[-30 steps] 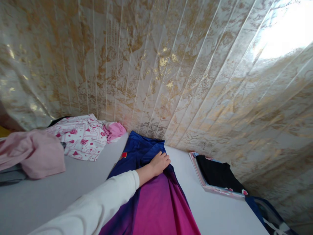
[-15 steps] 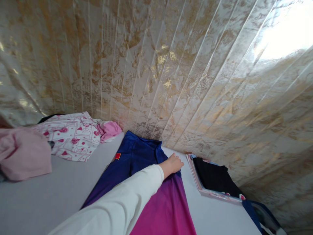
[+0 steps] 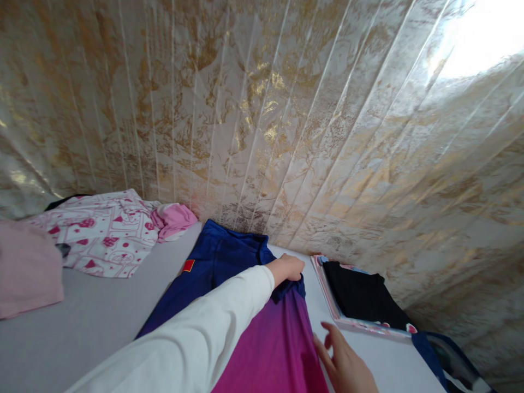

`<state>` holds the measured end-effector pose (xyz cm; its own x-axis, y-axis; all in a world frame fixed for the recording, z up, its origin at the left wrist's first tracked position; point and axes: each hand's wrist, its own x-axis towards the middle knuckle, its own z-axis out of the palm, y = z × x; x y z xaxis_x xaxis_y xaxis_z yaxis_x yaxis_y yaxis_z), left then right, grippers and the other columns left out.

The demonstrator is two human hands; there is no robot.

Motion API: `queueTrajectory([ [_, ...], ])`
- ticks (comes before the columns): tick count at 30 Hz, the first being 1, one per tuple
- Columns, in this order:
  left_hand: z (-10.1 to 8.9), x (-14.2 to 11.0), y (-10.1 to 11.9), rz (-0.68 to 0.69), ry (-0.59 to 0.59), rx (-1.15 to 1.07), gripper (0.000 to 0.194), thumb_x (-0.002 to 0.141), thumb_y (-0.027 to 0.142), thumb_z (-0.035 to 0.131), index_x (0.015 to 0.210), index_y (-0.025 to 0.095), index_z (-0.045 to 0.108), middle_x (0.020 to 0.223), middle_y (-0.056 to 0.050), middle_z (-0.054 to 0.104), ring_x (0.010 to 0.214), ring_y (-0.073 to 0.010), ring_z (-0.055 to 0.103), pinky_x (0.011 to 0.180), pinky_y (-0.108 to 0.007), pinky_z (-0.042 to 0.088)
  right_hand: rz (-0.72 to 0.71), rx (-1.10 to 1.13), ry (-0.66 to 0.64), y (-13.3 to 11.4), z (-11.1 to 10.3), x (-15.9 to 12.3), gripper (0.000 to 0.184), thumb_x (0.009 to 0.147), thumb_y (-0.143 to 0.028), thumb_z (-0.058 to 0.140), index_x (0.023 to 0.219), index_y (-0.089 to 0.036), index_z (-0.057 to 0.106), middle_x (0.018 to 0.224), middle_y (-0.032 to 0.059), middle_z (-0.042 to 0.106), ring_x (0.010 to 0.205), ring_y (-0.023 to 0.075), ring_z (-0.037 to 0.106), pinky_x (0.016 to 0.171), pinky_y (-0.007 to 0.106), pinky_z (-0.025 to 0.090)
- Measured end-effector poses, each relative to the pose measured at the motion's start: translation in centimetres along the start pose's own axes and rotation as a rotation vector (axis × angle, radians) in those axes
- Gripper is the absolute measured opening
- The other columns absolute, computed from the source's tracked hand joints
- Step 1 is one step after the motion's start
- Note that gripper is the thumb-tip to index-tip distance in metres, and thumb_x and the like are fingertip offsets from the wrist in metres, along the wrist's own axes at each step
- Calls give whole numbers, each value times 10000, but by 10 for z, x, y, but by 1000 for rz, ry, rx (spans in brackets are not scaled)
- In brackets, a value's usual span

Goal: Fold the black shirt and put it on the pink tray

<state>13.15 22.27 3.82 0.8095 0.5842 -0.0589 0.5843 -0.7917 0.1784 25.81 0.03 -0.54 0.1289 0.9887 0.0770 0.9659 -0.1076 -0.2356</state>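
A shirt [image 3: 262, 333], dark blue at the far end and fading to magenta nearer me, lies spread on the white surface. A small red patch [image 3: 188, 266] sits on its left side. My left hand [image 3: 289, 267], reaching across in a white sleeve, is closed on the dark blue cloth at the shirt's upper right, where the fabric bunches below the fingers. Low on the right, my right hand [image 3: 346, 363] has its fingers apart beside the shirt's right edge. Its fingertips are close to the magenta cloth; I cannot tell if they touch it.
Folded clothes with a black piece [image 3: 364, 292] on top lie to the right. Beyond them is a dark blue item [image 3: 429, 355]. On the left are a pink garment [image 3: 28, 267], a white printed garment [image 3: 110, 234] and a brighter pink cloth [image 3: 174, 218]. A gold-patterned wall covering [image 3: 245, 109] rises behind.
My right hand has come into view at the lower right. The blue cloth under my left hand is more gathered and pulled up. The view has shifted slightly right.
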Motion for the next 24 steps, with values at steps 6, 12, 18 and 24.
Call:
queueTrajectory([
  [6,2,-6,-15,72,58,-164,291,941,328,570,1179,161,563,1167,-84,587,970,-212,610,817,-408,530,141,140,20,-17,16,126,410,826,-324,517,1180,-118,545,887,114,711,851,250,686,705,310,474],
  [12,3,-33,-60,22,167,-162,299,933,324,581,1182,158,564,1187,-87,580,1012,-228,599,852,-437,514,144,158,27,-4,19,152,300,759,-159,495,1035,-153,614,846,99,690,843,246,666,728,315,448],
  [18,-6,-81,-90,-57,319,-150,232,938,300,571,1118,156,593,1171,-78,589,1049,-230,578,895,-448,482,72,250,44,-3,18,160,414,673,-141,548,1084,-115,593,1054,135,606,999,227,593,901,314,418],
  [24,16,-165,-81,-129,294,-200,207,889,162,537,1062,191,648,1196,-86,620,1153,-252,525,992,-427,365,114,440,-62,-8,3,168,79,651,-253,557,590,-207,535,615,9,561,639,189,592,636,312,495],
])
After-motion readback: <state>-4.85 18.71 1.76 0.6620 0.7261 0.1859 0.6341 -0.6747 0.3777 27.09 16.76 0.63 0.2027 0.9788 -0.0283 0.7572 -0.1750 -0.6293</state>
